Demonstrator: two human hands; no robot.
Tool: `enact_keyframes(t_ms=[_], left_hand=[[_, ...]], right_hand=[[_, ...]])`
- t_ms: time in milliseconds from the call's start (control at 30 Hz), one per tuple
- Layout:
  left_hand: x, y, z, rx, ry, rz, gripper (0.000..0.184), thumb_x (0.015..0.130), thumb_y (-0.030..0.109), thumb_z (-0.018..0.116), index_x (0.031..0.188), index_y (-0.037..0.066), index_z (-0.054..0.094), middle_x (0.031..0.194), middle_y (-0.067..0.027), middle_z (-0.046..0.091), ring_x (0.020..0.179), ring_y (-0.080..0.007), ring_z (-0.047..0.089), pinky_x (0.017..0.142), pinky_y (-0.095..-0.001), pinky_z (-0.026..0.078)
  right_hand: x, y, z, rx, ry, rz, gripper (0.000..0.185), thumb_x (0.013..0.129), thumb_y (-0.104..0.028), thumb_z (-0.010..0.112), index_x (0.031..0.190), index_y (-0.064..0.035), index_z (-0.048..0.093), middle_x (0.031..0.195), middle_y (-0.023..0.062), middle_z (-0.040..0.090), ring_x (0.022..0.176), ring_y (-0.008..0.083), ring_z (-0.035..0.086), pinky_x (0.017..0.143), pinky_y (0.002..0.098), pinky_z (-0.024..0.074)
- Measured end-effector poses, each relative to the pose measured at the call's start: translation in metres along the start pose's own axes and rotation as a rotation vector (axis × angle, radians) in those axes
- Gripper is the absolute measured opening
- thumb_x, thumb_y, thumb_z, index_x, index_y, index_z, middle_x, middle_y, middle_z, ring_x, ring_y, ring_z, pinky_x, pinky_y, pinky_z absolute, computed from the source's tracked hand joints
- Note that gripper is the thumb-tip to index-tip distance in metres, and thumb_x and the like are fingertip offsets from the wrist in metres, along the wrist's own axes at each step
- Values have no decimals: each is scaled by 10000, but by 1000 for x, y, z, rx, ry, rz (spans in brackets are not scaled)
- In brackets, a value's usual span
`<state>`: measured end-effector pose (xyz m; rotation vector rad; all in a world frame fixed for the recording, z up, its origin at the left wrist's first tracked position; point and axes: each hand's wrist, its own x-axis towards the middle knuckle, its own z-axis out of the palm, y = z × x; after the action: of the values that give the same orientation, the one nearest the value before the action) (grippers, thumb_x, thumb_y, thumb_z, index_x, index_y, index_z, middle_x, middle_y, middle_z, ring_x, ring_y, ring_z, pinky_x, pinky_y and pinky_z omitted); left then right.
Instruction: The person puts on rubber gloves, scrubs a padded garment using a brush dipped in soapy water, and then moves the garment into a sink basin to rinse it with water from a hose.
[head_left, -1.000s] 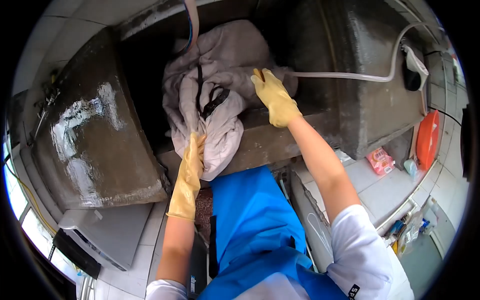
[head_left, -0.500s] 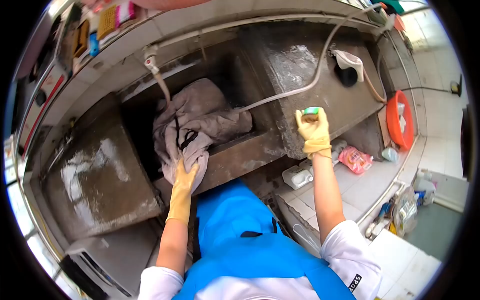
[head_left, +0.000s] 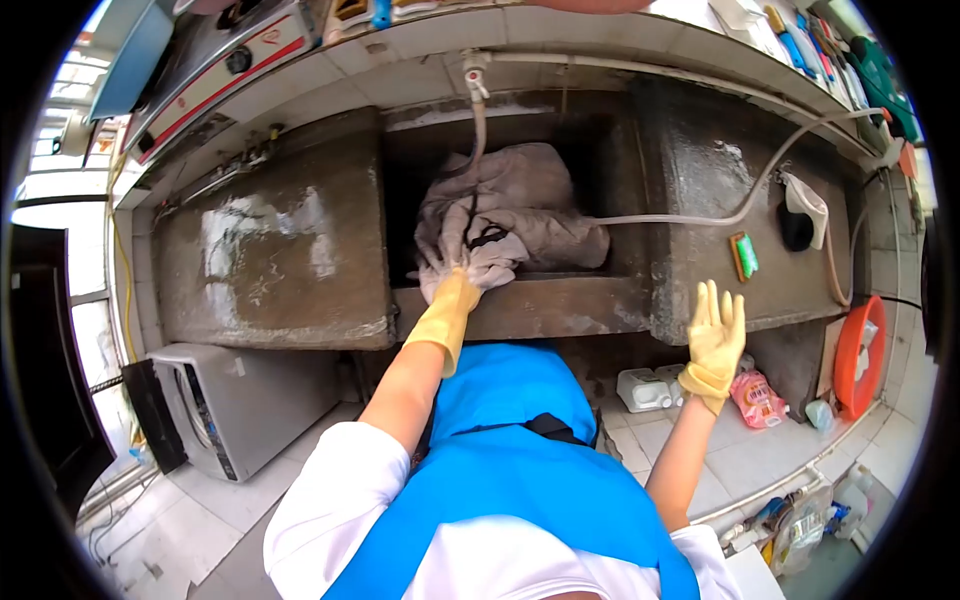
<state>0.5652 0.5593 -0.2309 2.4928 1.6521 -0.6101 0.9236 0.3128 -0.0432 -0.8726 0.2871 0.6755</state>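
My left hand (head_left: 450, 305), in a yellow rubber glove, is at the near edge of the basin. Its fingers are closed into a bunched greyish-mauve garment (head_left: 530, 185) and partly hidden by the folds. A black strap or cord (head_left: 488, 236) lies over the fabric beside the hand. My right hand (head_left: 716, 335), gloved in the same yellow, is held up at the front edge of the right slab with fingers stretched and nothing in it. Just beyond those fingertips a small scrub brush (head_left: 745, 257), green with a brown-orange side, lies on the slab.
Wet stone slabs (head_left: 270, 260) flank the dark sink (head_left: 560, 305). A tap (head_left: 476, 82) with a hose stands behind it, and a pale hose (head_left: 690, 218) crosses the right slab. A black-and-white cloth (head_left: 800, 215) lies there. An orange basin (head_left: 858, 358) leans at the far right.
My right hand has let go of the green brush, which now lies on the slab, and has opened and drawn back. My left hand stays at the garment. The view has shifted.
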Motion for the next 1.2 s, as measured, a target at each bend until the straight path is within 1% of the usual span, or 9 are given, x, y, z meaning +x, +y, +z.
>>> enact_keyframes(t_ms=[33,67,100,400,633,800,1000,1067,1200], left_hand=[[13,-8,0,-167,0,-68,647,896,271,585,1504,76,477,1429,-274,582,1327,-422,561,1134,-439,437],[39,-19,3,-392,-466,-257,602,876,334,599,1420,78,596,1438,-262,579,1381,-401,526,1137,-415,445],[58,-37,19,-450,-444,-120,562,866,346,632,1369,95,645,1380,-246,625,1259,-397,609,1063,-418,497],[70,-110,-69,-1429,-882,-274,499,810,246,663,1269,48,664,1228,-191,667,1117,-354,649,953,-405,524],[50,-127,-113,-1490,-689,-377,451,767,168,687,1190,12,680,1109,-148,699,1006,-321,680,867,-394,545],[65,-124,-206,-1274,-537,-191,342,726,28,723,1064,13,675,953,-93,698,816,-214,665,736,-348,547],[39,-158,-345,-985,-527,9,511,699,91,794,1197,23,698,984,-77,723,853,-168,679,775,-296,540],[28,-203,-366,-615,-298,-33,512,701,134,827,1199,91,721,970,-45,729,863,-166,682,789,-307,539],[-22,-288,-420,-665,-40,269,451,636,233,730,993,-42,717,882,-99,729,821,-192,683,777,-322,542]], right_hand=[[-9,-1,-2,11,18,-6,818,1032,-292,638,1598,52,158,1579,319,331,1428,427,432,1164,424,463],[-18,0,-2,26,37,-20,819,1034,-297,635,1600,51,155,1586,315,325,1423,415,442,1150,415,480],[-32,3,3,32,59,-41,828,1025,-290,653,1606,38,163,1592,297,336,1415,395,459,1125,397,503],[-105,47,-4,300,133,-62,668,1045,-256,627,1576,-11,304,1567,279,410,1394,392,494,1088,404,525],[-109,107,26,224,157,-24,654,1054,-282,613,1580,-48,304,1535,315,428,1351,402,534,1074,397,535],[-98,194,39,52,-155,83,687,1080,-284,555,1626,-58,205,1557,345,376,1383,382,501,1106,371,477],[-59,242,54,256,122,509,696,1033,-349,635,1586,-101,293,1518,335,427,1342,406,535,1060,384,520],[-48,247,51,235,140,519,746,1008,-344,678,1580,-78,281,1518,334,425,1335,404,541,1048,379,530],[-26,250,46,130,164,557,713,976,-312,727,1499,-43,325,1513,334,418,1281,414,584,979,380,592]])
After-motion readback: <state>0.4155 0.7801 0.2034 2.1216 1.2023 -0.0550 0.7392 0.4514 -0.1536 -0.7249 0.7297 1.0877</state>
